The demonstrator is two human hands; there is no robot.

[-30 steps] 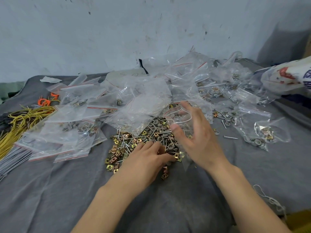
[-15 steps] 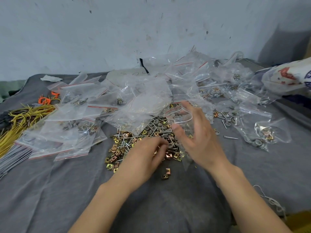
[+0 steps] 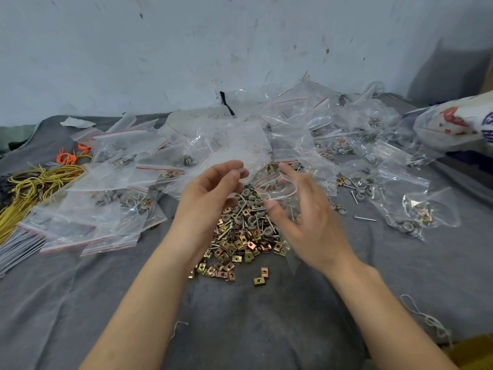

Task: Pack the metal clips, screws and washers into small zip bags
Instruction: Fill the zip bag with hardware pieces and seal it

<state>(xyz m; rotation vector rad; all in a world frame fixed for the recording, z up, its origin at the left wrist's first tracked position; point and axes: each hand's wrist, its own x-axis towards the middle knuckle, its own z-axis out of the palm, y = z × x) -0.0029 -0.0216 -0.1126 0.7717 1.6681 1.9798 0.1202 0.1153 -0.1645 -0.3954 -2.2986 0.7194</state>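
over the middle of the grey cloth [image 3: 240, 329], i've got both hands raised above the pile [image 3: 240, 236] of loose hardware. the left hand [image 3: 210, 193] has its fingers curled in, and there's a grey washer [image 3: 243, 172] pinched at the fingertips, just beside the mouth of the zip bag [image 3: 277, 189]. the right hand [image 3: 304, 220] holds that small clear bag, thumb on the near side and fingers behind it, with the red-striped mouth spread wide. it's blurred there, so i can't tell what's inside.

below the hands, the brass-coloured clips [image 3: 240, 248] fill the near side of the pile. more washers and screws are mixed at the far side. two clips lie apart on the cloth, closer to me.

the filled bags [image 3: 106, 209] lie overlapping on the left, and more sit well off to the right. one loose screw [image 3: 365, 217] lies between the pile and that right-hand lot. the yellow wires [image 3: 32, 182] and orange ties [image 3: 66, 157] are at the far left edge.
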